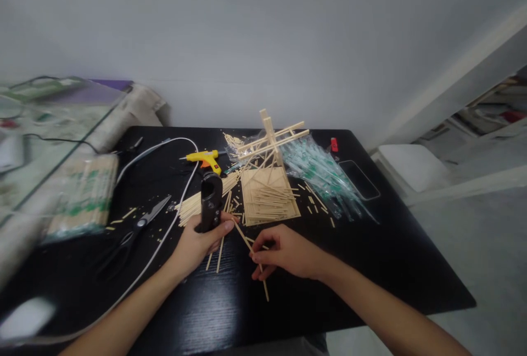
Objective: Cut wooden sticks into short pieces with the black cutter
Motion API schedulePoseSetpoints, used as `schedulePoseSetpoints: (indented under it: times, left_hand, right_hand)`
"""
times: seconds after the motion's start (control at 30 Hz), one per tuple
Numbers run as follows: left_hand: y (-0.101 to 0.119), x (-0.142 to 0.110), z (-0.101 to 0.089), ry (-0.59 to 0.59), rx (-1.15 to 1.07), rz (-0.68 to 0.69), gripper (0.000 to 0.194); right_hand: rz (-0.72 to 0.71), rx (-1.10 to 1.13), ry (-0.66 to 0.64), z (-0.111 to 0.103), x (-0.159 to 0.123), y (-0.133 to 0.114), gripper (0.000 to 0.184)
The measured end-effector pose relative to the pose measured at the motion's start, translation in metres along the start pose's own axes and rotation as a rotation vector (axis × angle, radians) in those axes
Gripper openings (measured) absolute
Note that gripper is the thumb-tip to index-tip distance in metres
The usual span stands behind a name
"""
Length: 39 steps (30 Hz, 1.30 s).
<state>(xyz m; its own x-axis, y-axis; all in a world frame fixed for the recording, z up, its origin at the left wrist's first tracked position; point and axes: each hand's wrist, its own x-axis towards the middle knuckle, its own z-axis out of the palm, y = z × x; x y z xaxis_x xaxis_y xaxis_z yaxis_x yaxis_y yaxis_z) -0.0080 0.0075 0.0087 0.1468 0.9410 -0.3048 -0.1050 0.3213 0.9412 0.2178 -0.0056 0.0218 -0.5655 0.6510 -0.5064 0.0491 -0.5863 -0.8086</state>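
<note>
My left hand [200,244] is closed round a black handheld device [211,198] with a round top and small buttons; its exact kind is unclear. The thumb and fingertips of that hand meet the upper end of a thin bamboo stick [265,289]. Lower down, my right hand [284,252] pinches the same stick, which slants toward the table's front edge. Just beyond both hands stands a model built of sticks [272,197], with a square base and a tall post carrying crossed bars. Loose sticks [219,260] lie beneath my left hand.
A yellow glue gun [206,157] lies behind the device. Scissors [142,223] and a white cable [164,238] are on the left, near bagged sticks [84,191]. To the right are green-white plastic wrappers [317,167], a phone-like black slab [359,179] and a red item [334,144].
</note>
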Motion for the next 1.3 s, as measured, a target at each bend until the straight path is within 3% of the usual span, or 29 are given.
schedulePoseSetpoints:
  times: [0.23, 0.37, 0.5, 0.67, 0.83, 0.97, 1.13, 1.23, 1.3]
  left_hand:
    - [-0.002, -0.002, 0.002, 0.043, 0.094, -0.005, 0.043]
    - [-0.003, 0.001, 0.003, 0.137, -0.021, 0.02, 0.04]
    - [-0.001, 0.007, 0.001, 0.146, -0.209, 0.019, 0.039]
    - [-0.003, 0.009, -0.002, 0.167, -0.256, 0.015, 0.039]
    - [-0.005, 0.009, -0.001, 0.172, -0.241, 0.003, 0.041]
    - [-0.004, 0.009, -0.001, 0.172, -0.263, 0.001, 0.042]
    - [-0.002, 0.01, -0.001, 0.192, -0.264, 0.013, 0.042]
    - [-0.002, 0.009, 0.0, 0.197, -0.257, 0.013, 0.044]
    - [-0.002, 0.009, 0.0, 0.199, -0.244, 0.018, 0.045]
  right_hand:
    - [0.033, -0.016, 0.009, -0.003, 0.0, 0.001, 0.048]
    - [0.0, 0.007, 0.051, -0.012, -0.007, -0.005, 0.049]
    - [-0.158, 0.07, 0.235, -0.033, -0.011, -0.017, 0.041]
    - [-0.409, 0.15, 0.535, -0.057, 0.007, -0.019, 0.037]
    - [-0.497, 0.143, 0.586, -0.059, 0.026, -0.009, 0.034]
    - [-0.567, -0.05, 0.587, -0.061, 0.03, 0.0, 0.025]
    - [-0.724, -0.418, 0.691, -0.068, 0.024, 0.007, 0.008]
    - [-0.759, -0.673, 0.731, -0.06, 0.012, 0.009, 0.008]
    - [-0.737, -0.813, 0.684, -0.048, 0.003, 0.011, 0.007]
